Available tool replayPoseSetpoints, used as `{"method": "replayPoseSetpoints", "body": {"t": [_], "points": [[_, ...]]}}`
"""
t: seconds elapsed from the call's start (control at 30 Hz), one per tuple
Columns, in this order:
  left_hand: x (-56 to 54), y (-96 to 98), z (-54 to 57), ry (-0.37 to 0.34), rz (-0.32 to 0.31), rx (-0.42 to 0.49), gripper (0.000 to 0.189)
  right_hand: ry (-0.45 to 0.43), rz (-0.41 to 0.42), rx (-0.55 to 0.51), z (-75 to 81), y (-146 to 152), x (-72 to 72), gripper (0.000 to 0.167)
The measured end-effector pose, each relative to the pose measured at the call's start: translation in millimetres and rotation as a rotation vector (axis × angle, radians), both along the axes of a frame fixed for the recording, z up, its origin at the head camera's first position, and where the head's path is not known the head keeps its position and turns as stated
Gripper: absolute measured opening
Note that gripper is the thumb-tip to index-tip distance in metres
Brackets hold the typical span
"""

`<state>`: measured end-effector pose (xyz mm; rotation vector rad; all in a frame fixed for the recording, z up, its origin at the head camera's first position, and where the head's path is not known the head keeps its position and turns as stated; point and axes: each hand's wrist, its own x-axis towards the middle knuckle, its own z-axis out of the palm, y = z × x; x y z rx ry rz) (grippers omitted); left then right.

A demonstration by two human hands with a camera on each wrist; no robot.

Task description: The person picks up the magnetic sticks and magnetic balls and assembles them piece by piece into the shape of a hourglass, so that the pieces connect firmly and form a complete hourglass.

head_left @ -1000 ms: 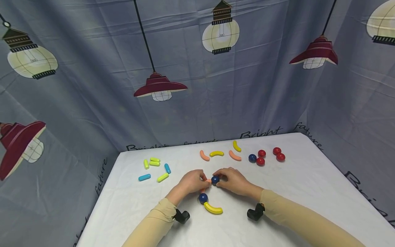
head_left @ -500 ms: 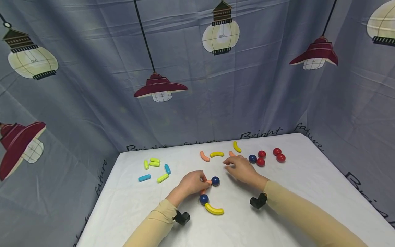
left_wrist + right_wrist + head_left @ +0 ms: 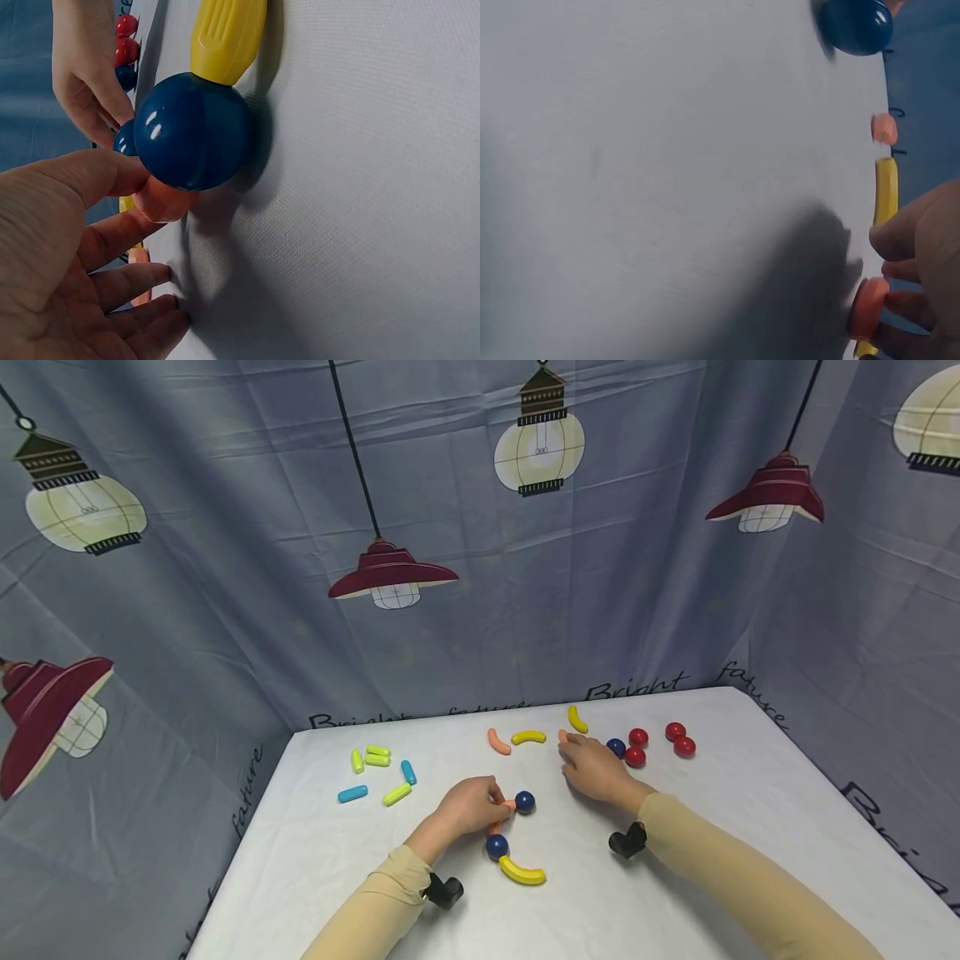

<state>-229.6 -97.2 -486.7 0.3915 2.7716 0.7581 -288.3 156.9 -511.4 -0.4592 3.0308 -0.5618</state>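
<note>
A: Take the glossy dark blue ball (image 3: 497,847) nearest the wearer as the landmark. What meets it?

B: A curved, ridged yellow piece (image 3: 523,872) touches it on its right, near side. On its far side is a curved orange piece (image 3: 494,828), and a second curved orange piece (image 3: 511,805) leads to another glossy dark blue ball (image 3: 525,802), beyond the landmark and to its right.

A: And the hands?

B: The left hand (image 3: 468,804) is just beyond the landmark, slightly left, thumb and forefinger pinching the orange; I can't tell whether one piece or both. Its other fingers spread loosely. The right hand (image 3: 597,772) is well beyond the landmark, to its right, thumb apart from the fingers, gripping nothing. Its fingers are at a third curved orange piece (image 3: 868,309); contact is unclear.

A: What else is on the white-covered surface (image 3: 292,860)?

B: Right of the landmark and farther off, four glossy red balls (image 3: 635,757). Left of it and beyond, four lime-green capsule-shaped pieces (image 3: 397,794) and two bright blue capsule-shaped pieces (image 3: 352,793).
</note>
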Motion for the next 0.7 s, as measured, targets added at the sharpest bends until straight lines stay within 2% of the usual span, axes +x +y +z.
{"method": "replayPoseSetpoints", "body": {"t": [0.2,0.47,0.7], "points": [[0.3,-0.5,1.4,-0.003,-0.004,0.001,0.019,0.016,0.007,0.035,-2.5,-1.1,10.2,0.04],[-0.5,-0.3,0.8,0.003,-0.008,-0.001,0.019,0.026,0.013,0.018,-4.8,-0.4,40.8,0.037],[-0.1,-1.1,-0.7,0.0,-0.001,0.0,0.02,-0.009,0.028,-0.006,2.4,0.5,61.6,0.032]]}}
